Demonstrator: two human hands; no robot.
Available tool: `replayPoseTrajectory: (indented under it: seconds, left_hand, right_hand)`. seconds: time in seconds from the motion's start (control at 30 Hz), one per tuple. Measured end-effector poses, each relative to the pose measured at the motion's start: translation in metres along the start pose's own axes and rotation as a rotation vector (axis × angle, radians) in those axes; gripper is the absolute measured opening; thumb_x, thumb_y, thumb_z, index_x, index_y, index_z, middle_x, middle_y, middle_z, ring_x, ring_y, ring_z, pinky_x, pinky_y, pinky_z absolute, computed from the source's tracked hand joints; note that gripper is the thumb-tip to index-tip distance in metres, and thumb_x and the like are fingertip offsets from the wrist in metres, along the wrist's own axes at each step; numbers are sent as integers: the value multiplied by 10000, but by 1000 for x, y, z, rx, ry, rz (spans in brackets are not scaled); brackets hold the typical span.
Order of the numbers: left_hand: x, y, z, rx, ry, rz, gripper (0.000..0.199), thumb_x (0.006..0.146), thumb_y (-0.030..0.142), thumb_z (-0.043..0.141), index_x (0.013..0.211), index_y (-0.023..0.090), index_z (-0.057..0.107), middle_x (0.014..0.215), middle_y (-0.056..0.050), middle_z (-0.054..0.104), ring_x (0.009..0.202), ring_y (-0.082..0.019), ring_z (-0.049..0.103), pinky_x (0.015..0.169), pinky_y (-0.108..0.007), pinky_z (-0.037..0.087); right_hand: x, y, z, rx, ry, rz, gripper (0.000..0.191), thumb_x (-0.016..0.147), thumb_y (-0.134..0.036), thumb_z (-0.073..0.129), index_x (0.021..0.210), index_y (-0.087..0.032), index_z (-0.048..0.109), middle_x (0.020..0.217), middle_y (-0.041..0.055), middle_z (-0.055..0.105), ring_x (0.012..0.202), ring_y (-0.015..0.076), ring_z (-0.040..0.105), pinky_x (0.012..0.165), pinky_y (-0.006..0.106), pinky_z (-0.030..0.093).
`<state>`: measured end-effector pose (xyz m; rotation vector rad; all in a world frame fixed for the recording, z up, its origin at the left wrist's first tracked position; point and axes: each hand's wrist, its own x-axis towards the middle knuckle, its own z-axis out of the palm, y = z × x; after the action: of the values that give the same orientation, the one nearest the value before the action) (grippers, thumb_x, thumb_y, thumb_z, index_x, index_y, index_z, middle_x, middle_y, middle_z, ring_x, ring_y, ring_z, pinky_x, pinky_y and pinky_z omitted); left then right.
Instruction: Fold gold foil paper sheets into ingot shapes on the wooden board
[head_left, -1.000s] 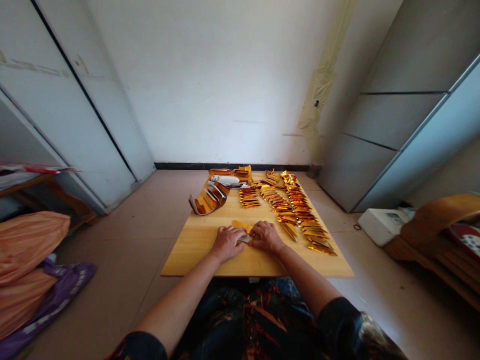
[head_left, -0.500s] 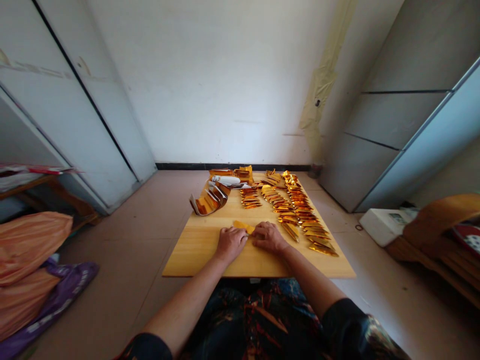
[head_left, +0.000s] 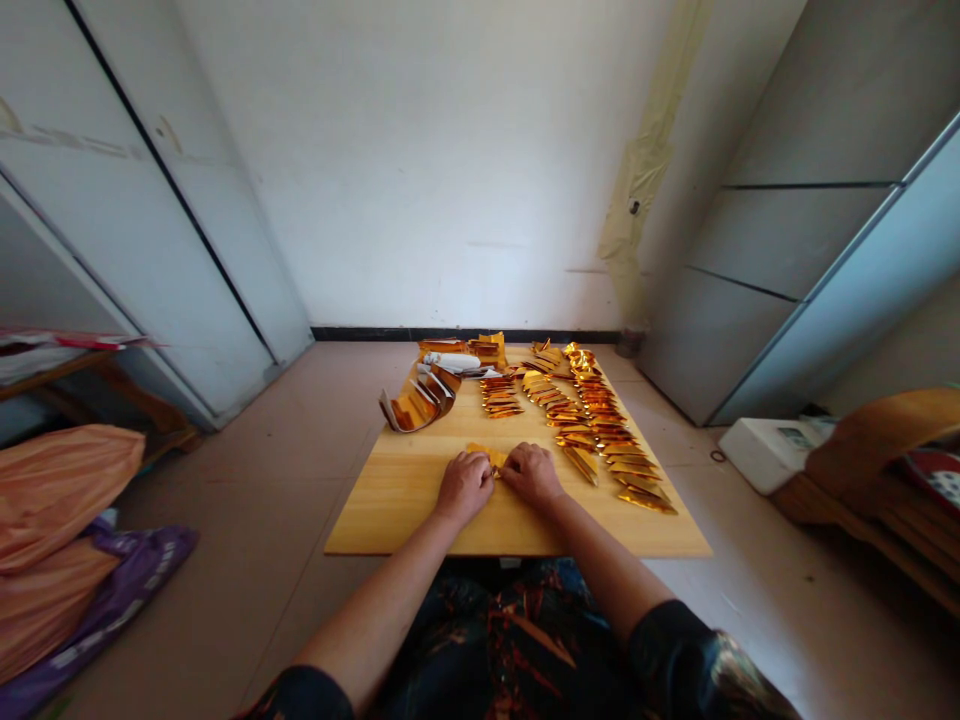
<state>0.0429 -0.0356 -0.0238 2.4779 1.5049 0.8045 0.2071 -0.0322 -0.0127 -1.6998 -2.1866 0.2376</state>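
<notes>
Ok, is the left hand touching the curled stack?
Apart. The head view shows bare board between the left hand and the curled stack, which lies farther off.

Glossy foil folds, smooth wood tabletop
The sheet looks like duller paper; the wall is matt.

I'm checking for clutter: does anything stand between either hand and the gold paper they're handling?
Nothing visible does: the left hand and right hand both touch the gold paper between them. The nearest folded gold piece lies apart, off to the right.
</notes>
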Motion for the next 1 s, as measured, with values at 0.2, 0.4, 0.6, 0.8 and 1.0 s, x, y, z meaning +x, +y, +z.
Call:
replayPoseTrajectory:
  seconds: [0.2, 0.4, 0.6, 0.8, 1.0]
  left_hand:
    - [0, -1, 2, -10, -15, -24, 107, 725, 99, 531, 667, 186, 554, 934, -39, 653, 874, -186, 545, 784, -307, 412]
    - [2, 0, 4, -3, -16, -74, 141, 790, 138, 502, 704, 178, 605, 1007, -50, 662, 924, -197, 551, 831, -331, 420]
    - [2, 1, 9, 110, 13, -67, 141, 759, 100, 495, 705, 161, 610, 991, -86, 639, 888, -202, 536, 839, -347, 423]
    - [2, -3, 12, 115, 12, -45, 112, 727, 90, 513, 705, 175, 582, 934, -76, 612, 876, -203, 520, 833, -345, 419]
    - [1, 1, 4, 47, 2, -67, 140, 724, 68, 510, 770, 186, 571, 867, -56, 585, 851, -202, 499, 795, -333, 410]
  right_hand:
    - [-2, -4, -3, -37, -23, -2, 194, 860, -356, 558, 798, -195, 648, 886, 32, 625, 878, 162, 517, 771, 276, 280]
    - [0, -7, -4, -77, -57, 0, 220, 880, -382, 530, 828, -199, 642, 924, 37, 623, 903, 168, 511, 779, 287, 271]
    - [2, -7, -6, -99, -95, 9, 180, 865, -345, 538, 842, -198, 640, 943, 40, 625, 907, 172, 509, 772, 290, 263]
    - [4, -10, -8, -102, -107, 33, 171, 845, -332, 547, 840, -190, 643, 946, 50, 630, 911, 181, 517, 772, 296, 264]
    - [4, -11, -8, -86, -104, 51, 155, 834, -322, 559, 829, -191, 643, 928, 47, 630, 904, 180, 519, 775, 295, 271]
